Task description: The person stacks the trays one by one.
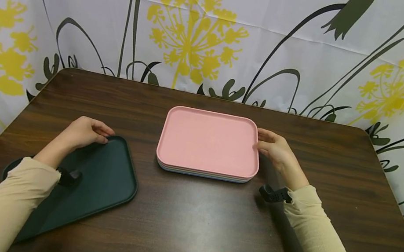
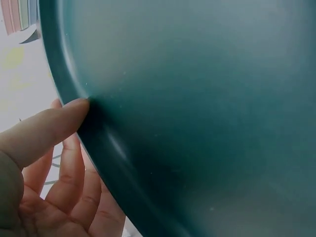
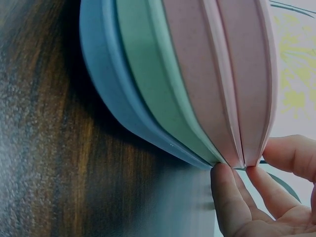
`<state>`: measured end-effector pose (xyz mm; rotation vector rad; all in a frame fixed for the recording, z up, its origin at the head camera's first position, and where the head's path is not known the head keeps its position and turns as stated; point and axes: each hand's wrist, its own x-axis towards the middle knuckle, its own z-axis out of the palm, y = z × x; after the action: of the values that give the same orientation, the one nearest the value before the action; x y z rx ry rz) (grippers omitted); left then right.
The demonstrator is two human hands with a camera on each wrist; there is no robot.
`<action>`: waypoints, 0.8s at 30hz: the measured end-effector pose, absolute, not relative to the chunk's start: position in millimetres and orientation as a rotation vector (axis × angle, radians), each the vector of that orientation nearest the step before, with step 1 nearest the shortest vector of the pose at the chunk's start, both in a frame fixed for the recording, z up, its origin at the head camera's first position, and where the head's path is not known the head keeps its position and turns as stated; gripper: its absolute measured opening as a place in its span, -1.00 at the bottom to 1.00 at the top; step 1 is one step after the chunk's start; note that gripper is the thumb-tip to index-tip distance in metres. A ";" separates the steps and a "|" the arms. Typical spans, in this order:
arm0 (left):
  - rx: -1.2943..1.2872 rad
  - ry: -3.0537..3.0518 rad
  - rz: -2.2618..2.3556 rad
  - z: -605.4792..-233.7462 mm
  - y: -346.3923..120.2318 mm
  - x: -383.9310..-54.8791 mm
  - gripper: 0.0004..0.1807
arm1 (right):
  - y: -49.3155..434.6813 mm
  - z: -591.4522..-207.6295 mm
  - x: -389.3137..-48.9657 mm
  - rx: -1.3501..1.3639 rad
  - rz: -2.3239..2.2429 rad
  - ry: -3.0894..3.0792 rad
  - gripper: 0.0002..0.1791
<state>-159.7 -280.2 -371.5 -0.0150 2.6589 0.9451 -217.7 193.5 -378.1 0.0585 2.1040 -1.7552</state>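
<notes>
My left hand [image 1: 85,131] pinches the far rim of a dark green tray [image 1: 100,180] at the left of the table. In the left wrist view its thumb lies on the inside of the rim [image 2: 113,143] with the other fingers beneath. A stack of trays sits at the middle: two pink trays, the upper pink tray [image 1: 209,140] on top, over a light green tray [image 3: 143,64] and a blue tray [image 3: 101,64]. My right hand [image 1: 276,151] pinches the upper pink tray's right edge, thumb over the rim; other fingertips touch the stack's side.
The trays lie on a dark wooden table [image 1: 198,241]. Behind it hangs a white cloth [image 1: 286,6] with yellow flowers and grey-green stems. A black wrist strap [image 1: 274,195] circles the right wrist.
</notes>
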 end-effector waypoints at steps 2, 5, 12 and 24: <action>-0.012 2.677 0.947 -371.8 -278.1 -161.8 -0.65 | 193.1 -378.3 -217.8 0.057 -1.764 2.099 -0.32; -0.023 2.695 0.962 -373.7 -275.6 -165.0 -0.66 | 192.4 -378.4 -217.5 0.054 -1.776 2.091 -0.32; -0.091 2.737 0.979 -377.3 -270.3 -170.0 -0.69 | 192.1 -378.8 -217.7 0.051 -1.766 2.092 -0.31; -0.092 2.766 0.957 -370.8 -267.4 -168.9 -0.60 | 193.3 -379.3 -218.5 0.049 -1.782 2.088 -0.31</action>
<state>-168.9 -267.4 -370.8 -0.0920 2.7656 0.9568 -218.5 193.3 -379.3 0.0490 2.0880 -1.7824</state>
